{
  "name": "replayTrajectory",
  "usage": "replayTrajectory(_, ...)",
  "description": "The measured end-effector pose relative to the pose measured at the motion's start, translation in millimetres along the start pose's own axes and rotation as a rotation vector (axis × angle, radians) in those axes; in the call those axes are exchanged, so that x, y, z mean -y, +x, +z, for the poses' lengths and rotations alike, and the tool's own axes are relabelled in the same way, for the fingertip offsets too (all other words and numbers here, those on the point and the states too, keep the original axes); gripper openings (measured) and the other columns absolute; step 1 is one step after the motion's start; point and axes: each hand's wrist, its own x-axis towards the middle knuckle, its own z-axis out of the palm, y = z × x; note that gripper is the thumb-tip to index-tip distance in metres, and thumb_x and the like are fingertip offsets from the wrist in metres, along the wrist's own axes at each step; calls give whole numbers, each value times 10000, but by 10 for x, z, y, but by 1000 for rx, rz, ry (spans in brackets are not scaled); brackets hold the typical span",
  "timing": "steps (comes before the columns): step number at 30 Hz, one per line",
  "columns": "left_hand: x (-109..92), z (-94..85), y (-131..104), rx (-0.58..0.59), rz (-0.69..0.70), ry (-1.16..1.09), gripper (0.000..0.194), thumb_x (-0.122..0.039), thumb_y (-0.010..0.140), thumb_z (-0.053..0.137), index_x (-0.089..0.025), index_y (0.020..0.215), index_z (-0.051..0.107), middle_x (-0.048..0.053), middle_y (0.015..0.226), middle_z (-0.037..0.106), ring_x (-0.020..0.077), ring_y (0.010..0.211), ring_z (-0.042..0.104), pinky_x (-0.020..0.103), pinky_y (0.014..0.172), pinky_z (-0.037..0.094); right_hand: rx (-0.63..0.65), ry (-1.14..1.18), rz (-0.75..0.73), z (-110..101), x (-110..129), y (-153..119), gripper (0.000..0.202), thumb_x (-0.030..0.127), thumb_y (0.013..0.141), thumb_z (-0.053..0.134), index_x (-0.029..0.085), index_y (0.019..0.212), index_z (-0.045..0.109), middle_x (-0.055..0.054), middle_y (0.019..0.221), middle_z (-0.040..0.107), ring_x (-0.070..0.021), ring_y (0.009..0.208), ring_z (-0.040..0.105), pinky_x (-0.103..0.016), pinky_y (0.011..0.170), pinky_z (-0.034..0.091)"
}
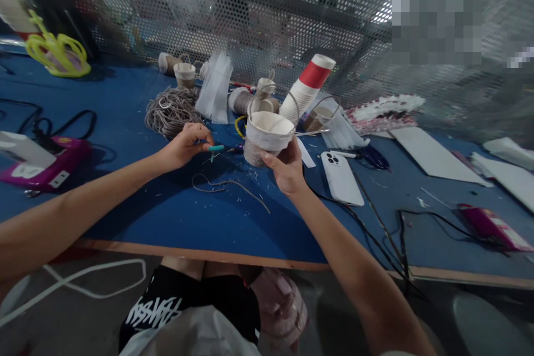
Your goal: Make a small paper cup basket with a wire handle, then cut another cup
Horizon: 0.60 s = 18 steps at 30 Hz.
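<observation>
My right hand (pixel 287 167) grips a small cup-shaped basket (pixel 261 147) with a white rim band, a grey-brown cord-wrapped lower part and a thin arched handle. It is held above the table, its opening tilted up towards me. To the left, my left hand (pixel 189 146) has its fingertips closed on the end of a teal-handled tool (pixel 216 148); the tool's dark far end points at the basket and its exact kind is unclear. A loose piece of grey cord (pixel 233 182) lies curled on the table below both hands.
A tangled grey cord bundle (pixel 173 108), white strips (pixel 214 89) and a stack of paper cups (pixel 306 86) stand behind my hands. On the right lie a white phone (pixel 342 178), cables and white boards (pixel 438 156). A purple power strip (pixel 54 164) sits left.
</observation>
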Motion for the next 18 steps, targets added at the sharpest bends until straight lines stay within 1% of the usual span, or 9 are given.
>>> replayTrajectory(2,-27,-8,2,15,-21,-18,313,-466,775,691,-182,650,651,59,898,674,251,1050,574,480,1059,289,-1,-22,9,0,5,-2,781,611,600,777,314,1266,497,-68,1238,620,-253,1157,582,-445,1036,469)
replayTrajectory(4,-63,-14,-1,37,-37,-93,320,-470,749,712,-177,633,657,73,954,676,277,1135,557,495,1075,295,-4,-33,15,-1,9,-3,790,631,601,766,311,1270,494,-73,1246,615,-257,1159,581,-449,1039,467)
replayTrajectory(6,-96,-8,-8,22,-47,-233,334,-486,724,730,-171,635,668,83,957,669,259,1087,587,456,1027,384,-7,-34,20,-4,10,-2,785,632,605,764,315,1272,495,-72,1250,611,-257,1162,580,-448,1036,471)
replayTrajectory(8,-119,10,-17,-27,-62,-387,338,-492,689,763,-163,670,685,87,961,663,217,980,620,393,931,475,-10,-33,27,-8,6,-2,777,633,609,762,322,1270,497,-65,1246,613,-255,1158,584,-450,1025,482)
replayTrajectory(11,-143,46,-28,-73,-97,-542,381,-458,615,835,-159,815,711,63,899,668,161,840,629,327,824,532,-8,-39,31,-16,-9,-2,779,652,613,749,325,1273,495,-60,1239,619,-254,1155,587,-463,1025,483)
replayTrajectory(14,-158,68,-33,-86,-121,-601,507,-409,549,885,-152,945,700,37,833,672,140,788,628,313,817,545,-18,-10,32,-15,-27,-2,789,632,603,768,315,1273,501,-64,1240,625,-256,1168,588,-465,1040,473)
replayTrajectory(18,-163,72,-35,-116,-126,-582,553,-403,528,897,-140,965,683,36,833,671,147,798,637,318,825,552,-46,30,40,-4,-39,3,778,584,599,797,314,1268,507,-59,1263,628,-248,1180,590,-466,1070,449)
